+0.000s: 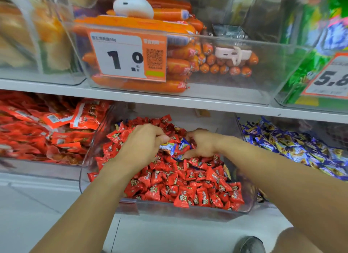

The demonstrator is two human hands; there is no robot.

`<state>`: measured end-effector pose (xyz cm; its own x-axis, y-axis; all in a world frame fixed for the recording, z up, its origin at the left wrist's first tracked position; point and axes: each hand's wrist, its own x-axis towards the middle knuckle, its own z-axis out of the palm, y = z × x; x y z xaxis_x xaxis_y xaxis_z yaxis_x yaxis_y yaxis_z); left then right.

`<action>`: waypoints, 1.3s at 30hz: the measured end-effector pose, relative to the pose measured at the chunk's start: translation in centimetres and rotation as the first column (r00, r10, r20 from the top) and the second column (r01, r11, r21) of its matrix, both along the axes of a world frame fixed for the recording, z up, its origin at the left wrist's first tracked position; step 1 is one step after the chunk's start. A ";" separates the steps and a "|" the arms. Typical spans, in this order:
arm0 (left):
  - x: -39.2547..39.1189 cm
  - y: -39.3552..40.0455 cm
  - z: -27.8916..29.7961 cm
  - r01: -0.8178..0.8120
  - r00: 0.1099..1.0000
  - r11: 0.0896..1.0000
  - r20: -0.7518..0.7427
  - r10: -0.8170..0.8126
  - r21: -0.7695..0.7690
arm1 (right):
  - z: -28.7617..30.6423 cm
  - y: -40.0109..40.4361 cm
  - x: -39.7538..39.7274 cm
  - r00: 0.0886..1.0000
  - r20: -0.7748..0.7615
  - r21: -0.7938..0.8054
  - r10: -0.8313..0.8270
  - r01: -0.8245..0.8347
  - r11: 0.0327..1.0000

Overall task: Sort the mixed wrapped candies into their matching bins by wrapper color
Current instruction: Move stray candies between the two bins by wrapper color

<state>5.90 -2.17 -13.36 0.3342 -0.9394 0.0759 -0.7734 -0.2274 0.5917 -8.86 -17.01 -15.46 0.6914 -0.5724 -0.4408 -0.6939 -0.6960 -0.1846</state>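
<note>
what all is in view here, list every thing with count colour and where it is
red candies: many, red, filling the clear middle bin on the lower shelf
blue candies: a few, blue with yellow, on the red pile between the hands
blue candy bin: one, clear, many blue candies, lower right
red packets: many, red, lower left
sausages: many, orange, clear bin on the upper shelf
price tag: one, white and orange, front of the sausage bin
green packets: several, green, upper right
shoe: one, grey, bottom edge
left hand: curled, gripping blue candies
right hand: curled over the blue candies
</note>
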 end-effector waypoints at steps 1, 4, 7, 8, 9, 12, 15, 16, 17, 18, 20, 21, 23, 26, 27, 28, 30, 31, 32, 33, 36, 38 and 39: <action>0.1 0.1 0.1 -0.011 1.000 1.000 0.007 0.012 -0.009 | -0.1 -0.2 -0.1 1.000 0.019 -0.032 0.021 -0.020 0.999; 0.2 0.2 0.3 -0.034 0.999 0.999 0.027 0.035 -0.032 | -0.2 -0.6 -0.4 0.991 0.130 -0.023 0.043 -0.040 0.999; 0.2 0.0 0.5 -0.017 1.000 0.999 0.023 0.018 -0.030 | 0.6 -1.3 -0.8 0.975 0.206 -0.037 0.086 -0.080 0.996; 0.1 -0.2 0.5 -0.014 1.000 1.000 0.020 0.014 -0.015 | 1.0 -1.4 -0.9 0.970 0.228 -0.036 0.086 -0.080 0.996; 0.1 -0.3 0.5 -0.009 1.000 1.000 0.022 0.009 -0.004 | 1.4 -1.6 -1.0 0.966 0.249 -0.035 0.076 -0.069 0.997; -0.1 -0.7 0.4 0.002 0.999 1.000 0.043 -0.001 -0.013 | 2.0 -2.1 -1.4 0.946 0.324 -0.062 0.010 0.011 0.998; -0.2 -1.0 0.6 -0.013 1.000 0.998 0.028 0.015 -0.058 | 2.1 -2.2 -1.1 0.929 0.353 -0.036 -0.109 0.130 0.991; -0.2 -1.0 0.7 -0.027 1.000 0.997 0.012 0.028 -0.070 | 2.1 -2.1 -0.8 0.934 0.321 -0.002 -0.154 0.163 0.987; -0.2 -1.0 0.8 -0.037 0.999 0.996 0.005 0.038 -0.079 | 2.0 -1.9 -0.4 0.942 0.271 0.045 -0.199 0.194 0.980; -0.1 -0.9 0.9 -0.048 0.999 0.996 0.002 0.048 -0.081 | 1.9 -1.6 0.0 0.947 0.215 0.097 -0.237 0.221 0.970; 0.2 -0.9 0.9 -0.062 0.998 0.994 -0.006 0.061 -0.092 | 1.5 -1.2 0.7 0.958 0.116 0.177 -0.263 0.241 0.954; 0.3 -0.8 0.9 -0.062 0.998 0.993 -0.019 0.060 -0.102 | 1.3 -1.0 0.9 0.964 0.082 0.200 -0.252 0.232 0.952; 0.5 -0.7 0.9 -0.055 0.997 0.991 -0.053 0.049 -0.120 | 1.0 -0.9 1.3 0.976 0.056 0.207 -0.210 0.195 0.959; 0.6 -0.7 0.9 -0.061 0.996 0.989 -0.075 0.051 -0.135 | 1.1 -1.2 1.3 0.962 0.147 0.168 -0.229 0.204 0.964; 0.7 -0.7 0.9 -0.072 0.994 0.987 -0.087 0.060 -0.141 | 1.4 -1.4 1.2 0.949 0.185 0.153 -0.256 0.229 0.961; 0.7 -0.7 1.0 -0.088 0.992 0.986 -0.098 0.074 -0.144 | 1.8 -1.5 1.0 0.942 0.208 0.124 -0.265 0.244 0.962; 0.8 -0.6 1.0 -0.116 0.989 0.982 -0.112 0.100 -0.148 | 2.7 -1.6 0.4 0.944 0.232 0.047 -0.236 0.231 0.972; 0.8 -0.6 1.0 -0.124 0.988 0.981 -0.114 0.107 -0.148 | 3.1 -1.5 0.1 0.944 0.249 0.027 -0.214 0.215 0.976; 0.9 -0.6 1.0 -0.131 0.987 0.980 -0.116 0.114 -0.151 | 3.5 -1.3 -0.1 0.947 0.262 0.014 -0.186 0.189 0.982; 0.8 -0.4 1.0 -0.140 0.985 0.978 -0.120 0.122 -0.154 | 3.7 -0.9 -0.2 0.951 0.268 0.018 -0.155 0.156 0.988; 1.0 -0.3 1.0 -0.168 0.982 0.970 -0.117 0.149 -0.176 | 3.2 0.5 -0.3 0.964 0.259 0.139 -0.059 0.023 0.990; 1.2 -0.2 0.9 -0.177 0.981 0.968 -0.109 0.159 -0.180 | 2.1 0.8 -0.1 0.979 0.199 0.141 0.050 -0.079 0.987; 1.3 -0.1 0.8 -0.179 0.981 0.968 -0.105 0.162 -0.177 | 1.4 0.7 0.0 0.983 0.163 0.110 0.086 -0.105 0.988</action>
<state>7.24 -2.26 -12.56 0.5013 -0.8405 0.2056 -0.6752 -0.2314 0.7004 -8.89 -16.28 -14.06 0.8067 -0.4509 -0.3820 -0.5807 -0.7248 -0.3708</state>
